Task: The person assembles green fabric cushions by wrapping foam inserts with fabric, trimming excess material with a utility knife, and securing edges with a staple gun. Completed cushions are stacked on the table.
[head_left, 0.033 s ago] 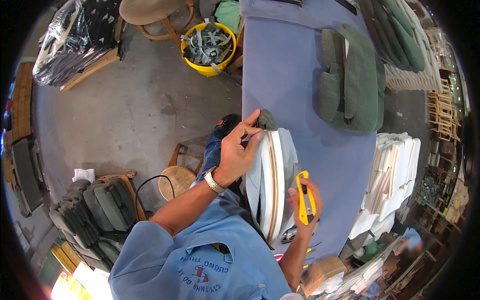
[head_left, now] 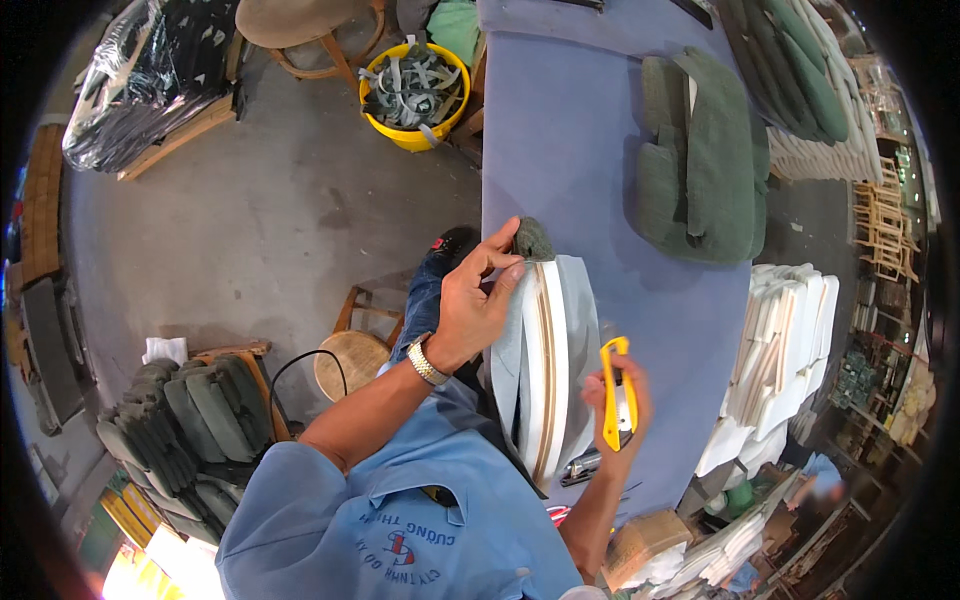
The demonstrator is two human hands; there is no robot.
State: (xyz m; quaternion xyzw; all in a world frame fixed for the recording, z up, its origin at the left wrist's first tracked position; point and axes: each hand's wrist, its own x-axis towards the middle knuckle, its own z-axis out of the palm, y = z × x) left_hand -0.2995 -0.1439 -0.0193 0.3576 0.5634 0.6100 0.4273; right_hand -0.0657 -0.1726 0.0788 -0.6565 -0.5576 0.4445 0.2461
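The left hand (head_left: 478, 308) pinches the dark green fabric (head_left: 534, 241) between thumb and fingers, at the far end of a padded panel (head_left: 545, 370). That panel stands on edge just right of this hand, its white foam and brown core showing, with pale grey cloth (head_left: 578, 330) hanging along its sides. The right hand (head_left: 634, 388) is closed around a yellow snap-off cutter (head_left: 609, 400), just right of the panel; its blade is blurred. Beyond the right hand, dark green cushions (head_left: 715, 150) lie on the blue-grey tabletop (head_left: 670, 340).
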